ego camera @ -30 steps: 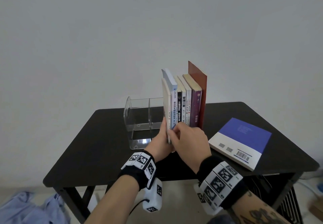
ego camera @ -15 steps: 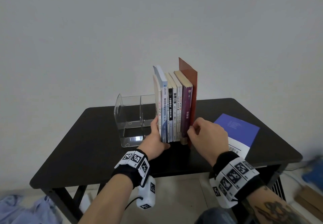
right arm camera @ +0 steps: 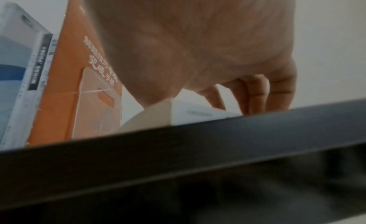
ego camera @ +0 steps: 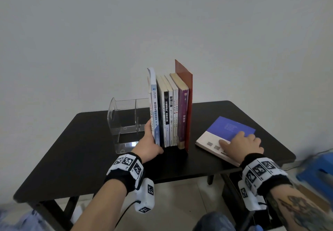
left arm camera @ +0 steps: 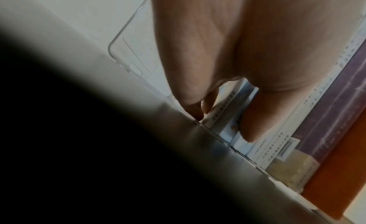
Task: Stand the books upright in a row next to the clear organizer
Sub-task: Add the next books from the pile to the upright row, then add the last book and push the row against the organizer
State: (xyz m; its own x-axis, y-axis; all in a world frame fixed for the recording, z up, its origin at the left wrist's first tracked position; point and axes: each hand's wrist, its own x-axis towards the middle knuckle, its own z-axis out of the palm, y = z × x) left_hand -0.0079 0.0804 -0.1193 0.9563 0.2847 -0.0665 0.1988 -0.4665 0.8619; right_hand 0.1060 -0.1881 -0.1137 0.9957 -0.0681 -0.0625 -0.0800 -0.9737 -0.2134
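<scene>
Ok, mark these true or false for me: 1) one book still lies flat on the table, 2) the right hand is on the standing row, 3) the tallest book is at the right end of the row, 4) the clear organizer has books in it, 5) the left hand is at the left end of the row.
1) True: the blue and white book lies flat on the table.
2) False: the right hand rests on the flat book.
3) True: the orange-red book stands tallest there.
4) False: the clear organizer holds none.
5) True: the left hand holds the row of books there.
</scene>
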